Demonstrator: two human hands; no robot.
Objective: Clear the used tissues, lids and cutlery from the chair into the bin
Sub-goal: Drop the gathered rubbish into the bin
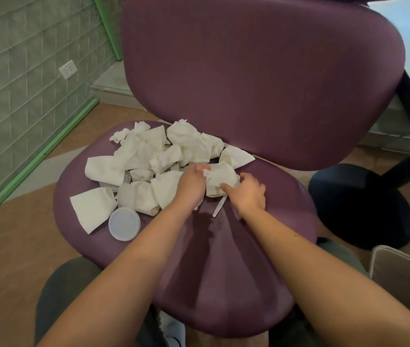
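A person's two bare hands work at a heap of used tissues (148, 156) piled on the seat of a purple chair (224, 259), seen from above. The left hand (191, 182) and the right hand (249, 194) both close their fingers round one crumpled tissue (221, 177) at the near right edge of the heap, the left hand pinching its upper left corner and the right hand curled against its lower right side. A thin pale piece of cutlery (219, 207) lies on the seat just below that tissue, between the two wrists; whether it is a fork, spoon or knife cannot be told. On the left of the seat a round translucent lid (124, 223) lies flat, touching a folded tissue (91, 209), and a second translucent lid (125, 195) sits just behind it, partly tucked among the tissues. No container holding anything is in view. The chair's backrest (261, 78) rises behind the heap, and a white wall socket (68, 69) sits on the tiled wall at left.
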